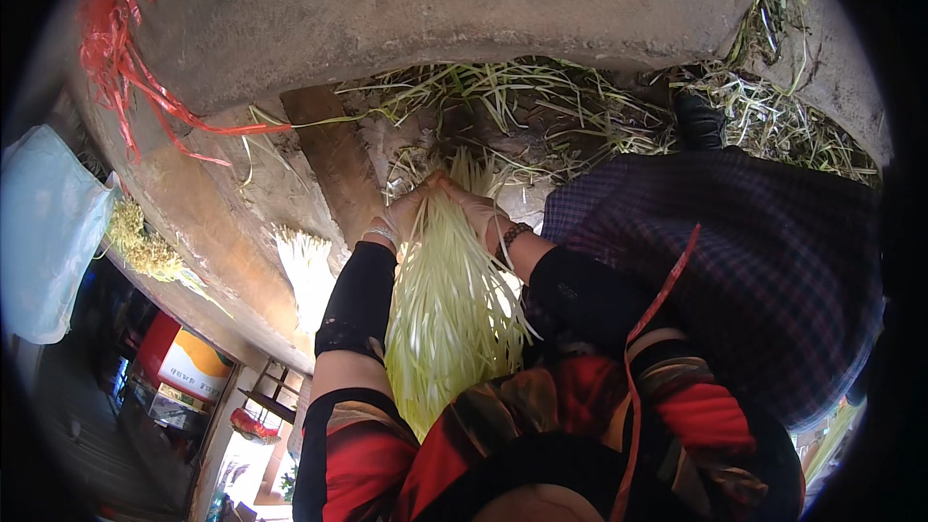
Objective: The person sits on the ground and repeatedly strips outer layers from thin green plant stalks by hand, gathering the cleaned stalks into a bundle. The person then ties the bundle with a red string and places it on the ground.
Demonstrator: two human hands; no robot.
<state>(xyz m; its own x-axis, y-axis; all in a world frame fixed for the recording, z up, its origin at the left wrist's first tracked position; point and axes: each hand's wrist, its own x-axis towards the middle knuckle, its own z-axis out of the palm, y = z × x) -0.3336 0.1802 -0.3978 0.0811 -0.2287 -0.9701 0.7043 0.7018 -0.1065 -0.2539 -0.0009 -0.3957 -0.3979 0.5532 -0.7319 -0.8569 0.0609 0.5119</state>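
Observation:
A large bunch of long, pale yellow-green leaves, apparently blanched chives [453, 290], hangs down in front of my body. My left hand [406, 212] grips it from the left near its upper end. From the other side my right hand [467, 204] closes around the same part, and the fingertips of both hands meet at the top. Both hands seem to wear thin pale gloves. The whitish stem ends [464, 163] stick out beyond my fingers, close to the floor litter. Some loose leaves droop over my right wrist.
Red plastic ties [116, 51] hang at the upper left, and a red strip [645, 319] lies over my clothing. Leaf trimmings [500, 90] litter the ground by the wall. A pale bundle [303, 268] is on the left. A checked cloth [710, 254] spreads at right.

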